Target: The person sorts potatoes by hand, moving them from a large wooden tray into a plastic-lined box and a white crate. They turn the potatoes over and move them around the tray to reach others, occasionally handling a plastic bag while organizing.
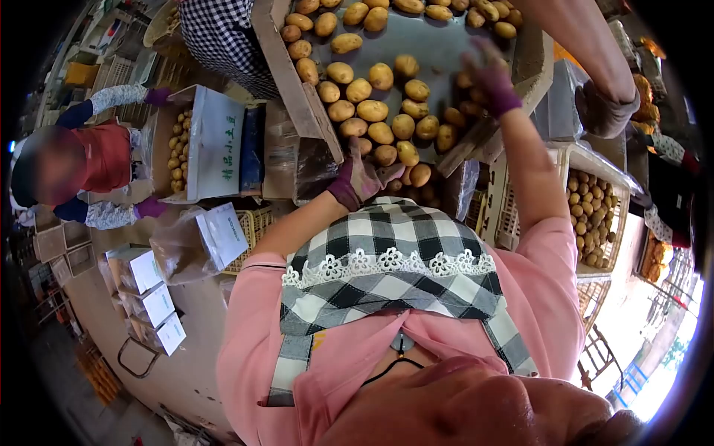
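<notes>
Yellow potatoes (372,111) lie scattered over a grey metal sorting tray (439,46) with wooden side boards, more closely packed toward its narrow mouth near my body. At the left side of that mouth is my left hand (360,177) in a purple-and-grey glove, fingers apart, its fingertips right at the lowest potatoes. My right hand (491,80), also in a purple glove, is over the right side of the tray beside several potatoes. Motion blurs its fingers. Below the mouth, more potatoes (420,175) show between the hands.
A crate of potatoes (593,215) stands at the right. Another person's forearm (587,44) reaches in at the upper right. On the left, a co-worker (104,160) in purple gloves holds an open carton (214,143) of potatoes. White-flapped boxes (158,303) stand on the floor.
</notes>
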A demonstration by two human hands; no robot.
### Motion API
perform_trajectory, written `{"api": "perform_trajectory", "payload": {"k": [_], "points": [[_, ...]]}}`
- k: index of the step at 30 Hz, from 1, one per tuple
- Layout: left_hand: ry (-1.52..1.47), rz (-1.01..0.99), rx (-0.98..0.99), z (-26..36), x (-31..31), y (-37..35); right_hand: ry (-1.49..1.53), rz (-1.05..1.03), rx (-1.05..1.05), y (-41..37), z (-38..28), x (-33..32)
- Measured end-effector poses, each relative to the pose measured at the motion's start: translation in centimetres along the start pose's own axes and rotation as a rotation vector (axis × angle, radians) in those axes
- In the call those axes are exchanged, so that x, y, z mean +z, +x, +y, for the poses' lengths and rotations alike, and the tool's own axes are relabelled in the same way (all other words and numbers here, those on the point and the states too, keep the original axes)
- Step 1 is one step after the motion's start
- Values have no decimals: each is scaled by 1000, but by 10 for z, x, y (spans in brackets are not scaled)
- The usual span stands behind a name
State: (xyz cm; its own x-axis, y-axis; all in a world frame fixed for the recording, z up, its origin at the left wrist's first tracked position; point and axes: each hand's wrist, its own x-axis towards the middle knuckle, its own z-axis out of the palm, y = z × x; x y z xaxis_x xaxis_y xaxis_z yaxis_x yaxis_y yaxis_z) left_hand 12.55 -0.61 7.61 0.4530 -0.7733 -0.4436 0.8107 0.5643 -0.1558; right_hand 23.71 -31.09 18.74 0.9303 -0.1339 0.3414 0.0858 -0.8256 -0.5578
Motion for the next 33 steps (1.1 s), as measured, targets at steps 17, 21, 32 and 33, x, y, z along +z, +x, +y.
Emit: {"api": "perform_trajectory", "payload": {"k": [17, 21, 32, 33], "points": [[149, 5, 131, 1, 10, -12, -417, -269, -690, 3, -161, 176], [320, 211, 129, 3, 11, -25, -560, -706, -563, 14, -81, 77], [251, 295, 79, 6, -18, -12, -594, 61, 420, -24, -58, 111], [290, 305, 102, 5, -18, -7, -562, 21, 374, -43, -85, 131]]}}
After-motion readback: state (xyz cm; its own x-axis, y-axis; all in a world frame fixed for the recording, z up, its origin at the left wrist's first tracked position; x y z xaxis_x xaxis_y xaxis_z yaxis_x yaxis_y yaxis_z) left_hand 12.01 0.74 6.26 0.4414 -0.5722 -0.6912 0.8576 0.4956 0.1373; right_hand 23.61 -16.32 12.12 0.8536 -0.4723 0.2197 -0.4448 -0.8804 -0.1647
